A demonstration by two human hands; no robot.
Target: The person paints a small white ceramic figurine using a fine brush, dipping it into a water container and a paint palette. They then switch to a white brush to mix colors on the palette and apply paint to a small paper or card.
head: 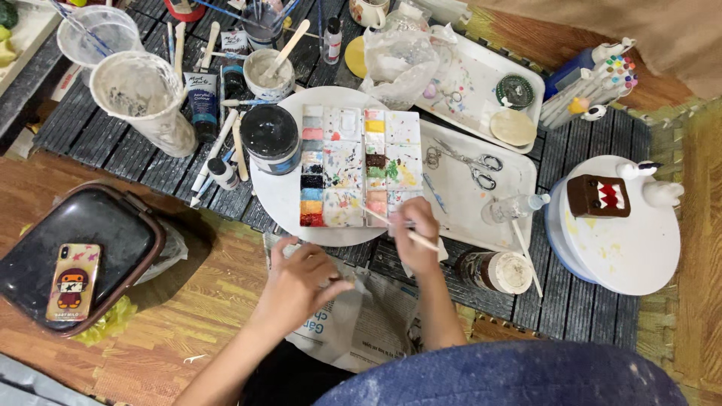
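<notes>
My right hand (415, 233) grips a thin paintbrush (380, 219) whose tip reaches onto the lower edge of a paint palette (359, 167) with several coloured wells and stained mixing squares. The palette lies on a round white plate (278, 197). My left hand (301, 280) rests fingers-down on a sheet of newspaper (353, 323) just below the plate; something small may lie under its fingers, but it is hidden.
Scissors (472, 164) lie on a white tray (519, 180) to the right. A jar (496, 271) stands near my right hand. A black paint tub (269, 137), plastic cups (143, 105), paint tubes and brushes crowd the back left. A phone (73, 281) sits on a dark case; a brown figurine (598, 196) stands on a white turntable.
</notes>
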